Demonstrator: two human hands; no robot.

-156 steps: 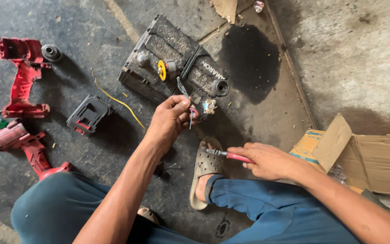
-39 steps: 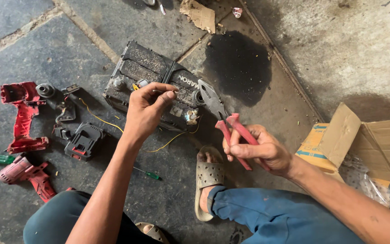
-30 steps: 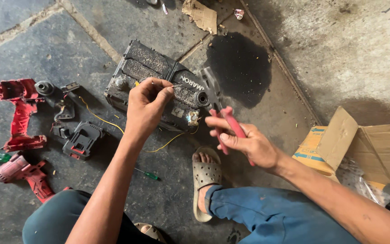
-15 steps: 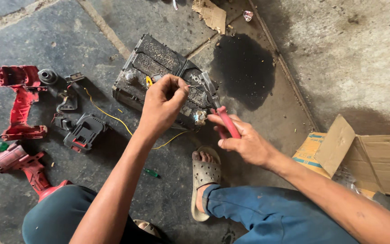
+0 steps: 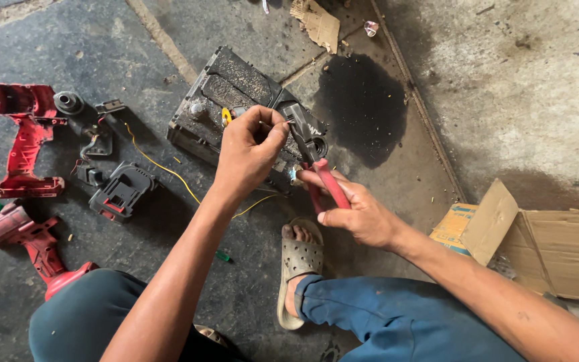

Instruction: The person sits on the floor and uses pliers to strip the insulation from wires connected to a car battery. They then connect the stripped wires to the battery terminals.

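The left hand (image 5: 249,149) is pinched shut, thumb and fingertips gripping something small above the old car battery (image 5: 236,110); what it pinches is too small to tell. The right hand (image 5: 360,214) is clenched around the red handles of the pliers (image 5: 313,161), whose nose points toward 11 o'clock and meets the left fingertips. The battery lies on the concrete floor (image 5: 504,80), just beyond both hands. A yellow wire (image 5: 162,167) trails from it toward 9 o'clock, past a black battery pack (image 5: 120,191). Red drill housing halves (image 5: 25,144) lie at far 9 o'clock. A torn cardboard box (image 5: 537,241) sits at 4 o'clock, a sandalled foot (image 5: 297,258) at 6.
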